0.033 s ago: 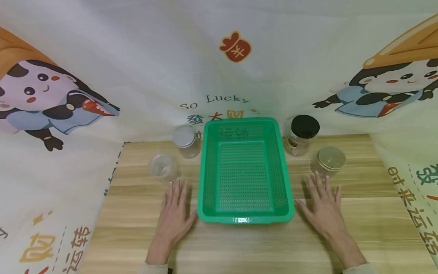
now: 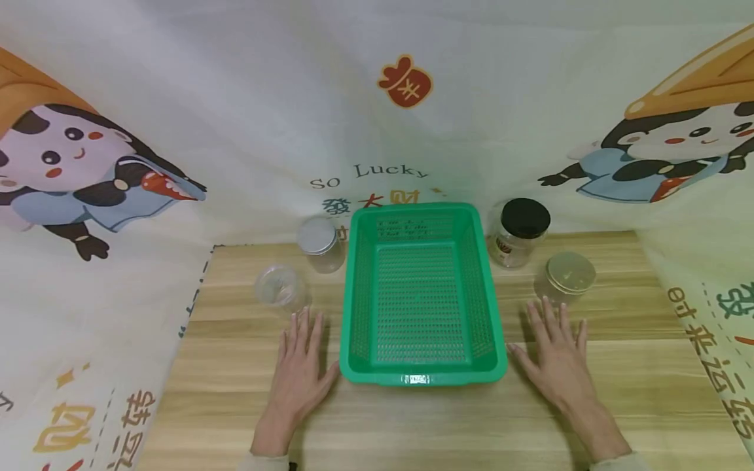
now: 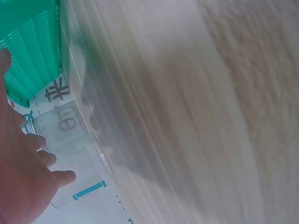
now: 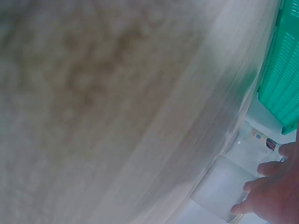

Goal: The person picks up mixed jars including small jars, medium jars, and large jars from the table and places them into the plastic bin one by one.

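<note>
A green perforated plastic basket point(image 2: 424, 378) stands on the table between both hands. Left of it, the left hand point(image 2: 300, 373) lies palm down with fingers extended, holding nothing; its thumb tip is close to the basket's side. Just beyond those fingertips is a clear jar point(image 2: 279, 286), whose wall point(image 3: 70, 144) shows behind the fingers in the left wrist view. The right hand point(image 2: 559, 366) lies with spread fingers to the basket's right, holding nothing. Its fingertips are near a clear jar with a gold-coloured lid point(image 2: 570, 272). Whether the fingertips touch the jars, I cannot tell.
Behind the left jar stands a jar with a silver lid point(image 2: 318, 237). A jar with a black lid point(image 2: 525, 219) stands at the back right, beside the basket. A printed white cloth point(image 2: 283, 98) hangs behind the wooden table point(image 2: 430, 432) and along its sides.
</note>
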The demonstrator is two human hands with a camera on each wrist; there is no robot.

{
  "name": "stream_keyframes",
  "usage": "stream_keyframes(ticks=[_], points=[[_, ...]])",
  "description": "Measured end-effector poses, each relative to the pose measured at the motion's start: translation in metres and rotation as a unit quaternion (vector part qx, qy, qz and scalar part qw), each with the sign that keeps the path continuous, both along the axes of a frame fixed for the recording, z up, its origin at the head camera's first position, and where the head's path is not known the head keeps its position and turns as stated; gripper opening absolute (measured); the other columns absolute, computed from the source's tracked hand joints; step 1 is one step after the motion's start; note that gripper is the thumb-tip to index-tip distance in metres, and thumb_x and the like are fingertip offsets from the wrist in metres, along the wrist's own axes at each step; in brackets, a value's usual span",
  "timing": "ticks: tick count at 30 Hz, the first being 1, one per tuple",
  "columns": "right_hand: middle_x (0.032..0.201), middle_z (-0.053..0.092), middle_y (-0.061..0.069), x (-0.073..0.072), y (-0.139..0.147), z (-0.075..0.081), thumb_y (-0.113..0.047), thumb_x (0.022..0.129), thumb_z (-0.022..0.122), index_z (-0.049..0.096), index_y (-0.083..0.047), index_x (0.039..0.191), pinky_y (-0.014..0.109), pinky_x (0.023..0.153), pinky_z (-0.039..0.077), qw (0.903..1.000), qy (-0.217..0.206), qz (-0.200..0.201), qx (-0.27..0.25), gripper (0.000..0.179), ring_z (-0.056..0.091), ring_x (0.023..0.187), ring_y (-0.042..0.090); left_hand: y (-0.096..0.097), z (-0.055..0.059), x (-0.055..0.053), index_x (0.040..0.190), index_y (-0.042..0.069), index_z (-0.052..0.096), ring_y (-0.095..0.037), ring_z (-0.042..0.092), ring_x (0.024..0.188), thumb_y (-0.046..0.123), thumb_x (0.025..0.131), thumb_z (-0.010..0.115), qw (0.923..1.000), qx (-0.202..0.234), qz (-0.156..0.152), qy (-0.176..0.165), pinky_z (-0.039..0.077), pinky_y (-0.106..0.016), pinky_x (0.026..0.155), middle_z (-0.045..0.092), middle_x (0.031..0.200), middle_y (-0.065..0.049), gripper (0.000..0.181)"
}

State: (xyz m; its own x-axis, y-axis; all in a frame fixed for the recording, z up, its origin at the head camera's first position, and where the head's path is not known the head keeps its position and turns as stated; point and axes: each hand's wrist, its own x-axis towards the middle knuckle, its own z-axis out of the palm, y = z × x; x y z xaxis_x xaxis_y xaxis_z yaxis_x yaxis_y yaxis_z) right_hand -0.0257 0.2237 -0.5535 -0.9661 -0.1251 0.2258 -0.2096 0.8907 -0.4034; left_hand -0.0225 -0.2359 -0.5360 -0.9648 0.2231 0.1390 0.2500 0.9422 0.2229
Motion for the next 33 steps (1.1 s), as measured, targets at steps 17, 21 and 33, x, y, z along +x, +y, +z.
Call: stream_keyframes(ticks=[17, 21, 33], points=[[0.162, 0.02, 0.021, 0.0022, 0.0038, 0.0028, -0.046, 0.093, 0.062, 0.028, -0.01, 0.157, 0.068, 0.113, 0.001, 0.9999, 0.015, -0.004, -0.008, 0.081, 0.015, 0.146, 0.048, -0.0004, 0.0025, -0.0004, 0.157, 0.005, 0.022, -0.045, 0.012, 0.148, 0.046, 0.09, 0.063, 0.9999, 0.01, 0.005, -0.001, 0.019, -0.063, 0.114, 0.011, 0.163, -0.023, 0.089], [0.161, 0.021, 0.021, 0.0013, 0.0029, 0.0043, -0.047, 0.092, 0.063, 0.027, -0.012, 0.157, 0.069, 0.113, 0.003, 0.9999, 0.014, -0.002, -0.008, 0.082, 0.016, 0.146, 0.048, -0.0017, 0.0029, 0.0004, 0.157, 0.005, 0.022, -0.044, 0.011, 0.148, 0.046, 0.09, 0.063, 0.9999, 0.008, 0.008, -0.005, 0.02, -0.064, 0.113, 0.011, 0.163, -0.023, 0.089], [0.153, 0.034, 0.025, -0.0005, 0.0026, 0.0081, -0.058, 0.092, 0.057, 0.038, -0.006, 0.151, 0.069, 0.106, 0.023, 0.998, 0.06, 0.006, -0.02, 0.081, 0.037, 0.132, 0.052, -0.0027, 0.0003, 0.0005, 0.157, 0.004, 0.023, -0.045, 0.018, 0.146, 0.035, 0.093, 0.065, 0.999, 0.043, 0.002, 0.006, 0.023, -0.06, 0.114, 0.015, 0.162, -0.023, 0.082]])
